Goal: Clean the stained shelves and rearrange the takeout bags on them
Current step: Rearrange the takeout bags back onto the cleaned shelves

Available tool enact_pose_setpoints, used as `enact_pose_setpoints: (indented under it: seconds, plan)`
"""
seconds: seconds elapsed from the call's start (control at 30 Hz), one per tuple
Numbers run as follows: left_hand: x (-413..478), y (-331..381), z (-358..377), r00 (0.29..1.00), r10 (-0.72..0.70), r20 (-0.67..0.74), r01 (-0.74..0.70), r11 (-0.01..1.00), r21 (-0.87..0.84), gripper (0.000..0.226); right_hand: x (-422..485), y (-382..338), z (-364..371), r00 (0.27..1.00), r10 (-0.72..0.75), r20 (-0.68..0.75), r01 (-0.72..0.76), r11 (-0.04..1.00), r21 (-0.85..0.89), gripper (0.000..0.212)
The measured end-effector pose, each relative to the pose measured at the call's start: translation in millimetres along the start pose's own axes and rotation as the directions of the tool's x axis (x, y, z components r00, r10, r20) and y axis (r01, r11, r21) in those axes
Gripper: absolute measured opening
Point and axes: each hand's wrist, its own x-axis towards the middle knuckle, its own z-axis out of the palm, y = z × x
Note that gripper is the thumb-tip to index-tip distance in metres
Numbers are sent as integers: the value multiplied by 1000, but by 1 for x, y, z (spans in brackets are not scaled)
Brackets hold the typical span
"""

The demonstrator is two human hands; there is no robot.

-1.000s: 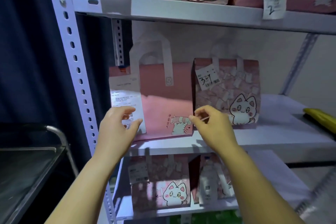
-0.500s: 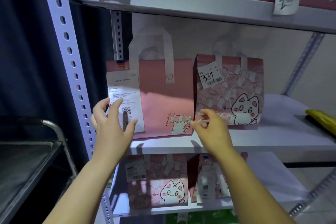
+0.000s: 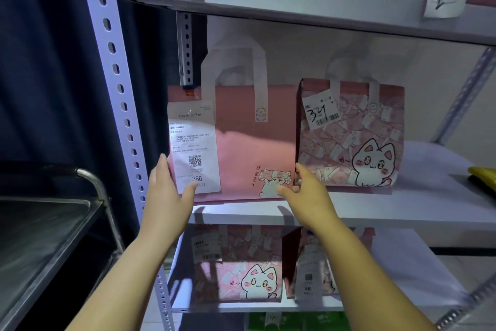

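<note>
- In the middle of the frame a plain pink bag (image 3: 241, 142) with white handles stands upright on the middle shelf (image 3: 402, 212) of a white metal rack.
- A white receipt (image 3: 194, 148) with a square code and the number 366 is stuck on the left part of this bag's front.
- The left hand (image 3: 167, 196) is at the lower left corner of the pink bag. The fingers are spread and loose, the thumb lies over the bottom edge of the receipt, and the other fingers reach along the bag's left edge. They touch the bag but are not closed around it.
- The right hand (image 3: 306, 196) is at the lower right corner of the same bag, where it meets the next bag. Its fingers are open and relaxed and point to the seam between the two bags; I cannot tell if they press on it.
- Just beside it, to the right and touching, a cat bag (image 3: 354, 140) stands upright, with a small label marked 34 near its top left.
- At the right edge of the frame a yellow thing (image 3: 483, 175) lies on the same shelf, well apart from the bags.
- On the lower shelf (image 3: 416, 263), in the lower centre, two more cat-print bags (image 3: 239, 266) stand side by side.
- In the lower left of the frame a dark metal cart (image 3: 40, 236) is beside the rack.
</note>
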Motion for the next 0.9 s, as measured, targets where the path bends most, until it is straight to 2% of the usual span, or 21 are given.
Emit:
enact_pose_setpoints:
  seconds: [0.2,0.37,0.53,0.9]
  plan:
    - [-6,1,-6,992,108,-70,-112,992,-53,49,-6,7,-2,996,34,-82,-35,999,-12,32]
    - [-19,-2,-13,986,122,-117,-135,985,-109,30,-22,11,-4,982,22,-187,-23,1000,-2,17]
    - [-38,-1,-22,979,147,-142,-166,978,-128,26,-45,13,-4,964,6,-266,12,998,66,15]
    - [-114,27,-38,952,160,-260,-186,979,-77,26,-103,35,-39,973,-86,-214,124,977,172,11]
